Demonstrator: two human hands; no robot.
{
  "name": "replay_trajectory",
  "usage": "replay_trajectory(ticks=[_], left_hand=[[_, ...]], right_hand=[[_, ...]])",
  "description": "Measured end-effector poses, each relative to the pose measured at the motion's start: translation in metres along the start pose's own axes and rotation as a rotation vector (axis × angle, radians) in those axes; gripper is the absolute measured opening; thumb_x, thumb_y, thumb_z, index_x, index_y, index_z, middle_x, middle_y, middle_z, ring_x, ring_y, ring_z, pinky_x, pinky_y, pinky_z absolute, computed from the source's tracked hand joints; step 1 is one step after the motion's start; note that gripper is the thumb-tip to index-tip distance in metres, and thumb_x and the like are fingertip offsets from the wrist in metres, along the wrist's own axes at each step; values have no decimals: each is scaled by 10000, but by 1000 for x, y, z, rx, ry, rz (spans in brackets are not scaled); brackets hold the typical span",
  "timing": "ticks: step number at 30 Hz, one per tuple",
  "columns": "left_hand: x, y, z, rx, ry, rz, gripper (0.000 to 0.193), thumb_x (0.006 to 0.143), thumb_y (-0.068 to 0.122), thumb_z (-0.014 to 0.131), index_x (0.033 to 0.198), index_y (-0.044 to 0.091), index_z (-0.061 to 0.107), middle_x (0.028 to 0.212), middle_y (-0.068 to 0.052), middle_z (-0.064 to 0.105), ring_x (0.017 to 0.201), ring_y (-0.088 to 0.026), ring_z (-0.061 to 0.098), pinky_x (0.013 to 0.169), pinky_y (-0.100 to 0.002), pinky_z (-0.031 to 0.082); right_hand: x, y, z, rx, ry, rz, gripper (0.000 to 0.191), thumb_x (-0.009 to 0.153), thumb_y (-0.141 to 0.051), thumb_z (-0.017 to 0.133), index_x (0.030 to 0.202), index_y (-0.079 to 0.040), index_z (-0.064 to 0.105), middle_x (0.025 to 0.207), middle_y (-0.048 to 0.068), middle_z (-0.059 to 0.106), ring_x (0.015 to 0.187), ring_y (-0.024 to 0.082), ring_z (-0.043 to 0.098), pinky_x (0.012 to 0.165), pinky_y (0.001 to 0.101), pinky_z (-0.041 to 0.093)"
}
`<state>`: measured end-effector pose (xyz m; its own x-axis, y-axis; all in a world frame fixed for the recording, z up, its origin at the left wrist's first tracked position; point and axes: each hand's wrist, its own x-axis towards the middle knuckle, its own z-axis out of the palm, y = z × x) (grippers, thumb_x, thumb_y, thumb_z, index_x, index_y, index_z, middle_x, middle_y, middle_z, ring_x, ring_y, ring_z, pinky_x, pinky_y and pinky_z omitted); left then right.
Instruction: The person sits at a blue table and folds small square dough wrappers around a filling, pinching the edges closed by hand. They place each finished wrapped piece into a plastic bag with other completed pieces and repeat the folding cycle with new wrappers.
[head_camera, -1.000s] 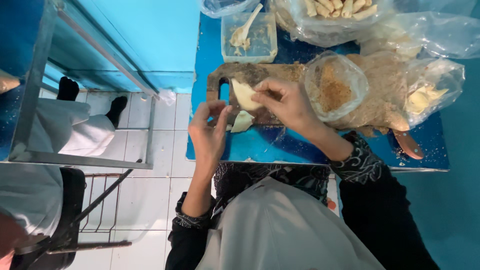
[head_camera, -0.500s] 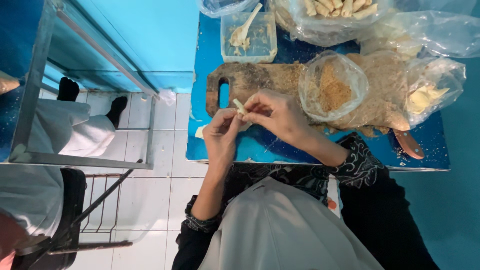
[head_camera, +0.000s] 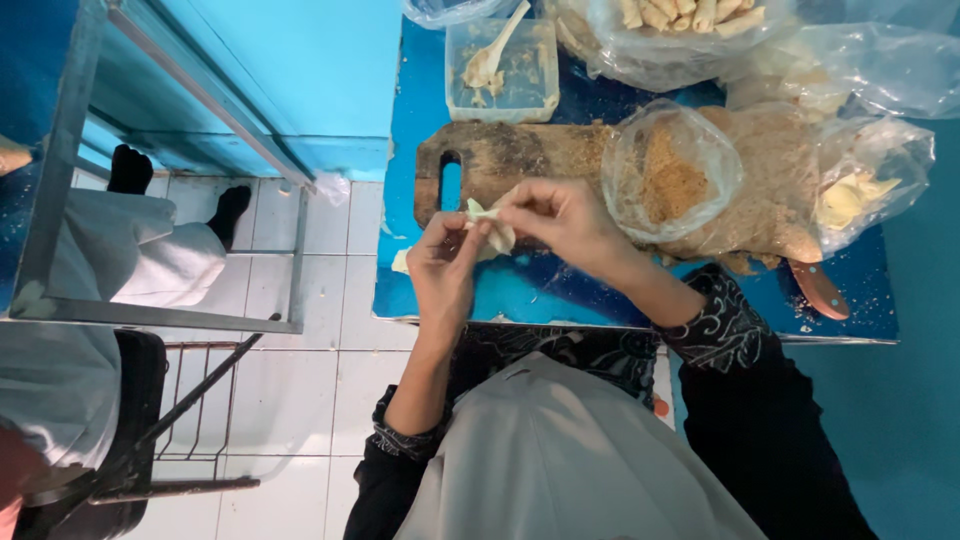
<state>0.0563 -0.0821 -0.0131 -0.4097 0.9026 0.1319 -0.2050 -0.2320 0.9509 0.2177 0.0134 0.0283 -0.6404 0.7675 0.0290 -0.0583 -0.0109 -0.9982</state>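
Note:
A pale folded dough wrapper (head_camera: 490, 226) is pinched between both my hands above the near edge of a worn wooden cutting board (head_camera: 520, 150). My left hand (head_camera: 443, 268) grips its left side with thumb and fingers. Holding the right side from above is my right hand (head_camera: 560, 215). Both forearms wear dark patterned sleeves. A small pale dough scrap (head_camera: 401, 261) lies on the blue table (head_camera: 600, 295) just left of my left hand.
A clear bag of brown crumbs (head_camera: 672, 172) sits right of the board. A plastic tub with a spoon (head_camera: 500, 62) and a bag of rolled pieces (head_camera: 690, 15) lie at the far edge. A knife handle (head_camera: 818, 288) is at right. Another person's legs (head_camera: 150, 240) are at left under a metal frame.
Both hands have come together on the dough piece and lifted it off the board; it has gone from a flat sheet to a folded, pinched shape.

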Motion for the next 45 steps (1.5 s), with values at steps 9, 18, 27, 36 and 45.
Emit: replay_trajectory(ticks=[9,18,27,36,45], left_hand=[[3,17,-32,-324,215,-98,117,972,79,701,1058,1,687,1008,-82,741,860,-156,729,737,-301,615],[1,10,-35,-388,168,-118,109,1002,53,677,1084,-19,688,1019,-112,727,863,-187,720,734,-338,628],[-9,-7,-12,-211,-10,1,172,1144,73,646,1080,-85,674,1003,-91,675,943,-139,624,854,-290,526],[-7,0,-2,-148,-20,-27,117,998,41,654,1099,-19,662,1062,-53,711,998,-120,702,889,-257,578],[-8,-11,-5,-50,5,66,42,1009,-27,675,994,-19,637,957,9,597,895,-51,590,798,-213,517]], right_hand=[[23,-4,-44,220,391,-101,84,1024,-105,691,1065,-37,720,1040,86,745,917,178,724,840,353,603],[2,-26,4,-1150,171,-453,302,866,-115,790,1162,-65,762,977,131,743,878,314,715,752,416,558],[-12,-25,21,-771,81,-560,176,933,-141,782,1058,-32,723,982,93,733,845,200,743,695,318,579],[-6,-11,9,-573,62,-201,138,969,-104,752,1078,-20,755,932,66,741,798,100,697,660,284,550],[-13,-23,20,-581,4,-386,285,896,-133,819,1131,-16,708,1042,101,751,930,167,765,775,297,629]])
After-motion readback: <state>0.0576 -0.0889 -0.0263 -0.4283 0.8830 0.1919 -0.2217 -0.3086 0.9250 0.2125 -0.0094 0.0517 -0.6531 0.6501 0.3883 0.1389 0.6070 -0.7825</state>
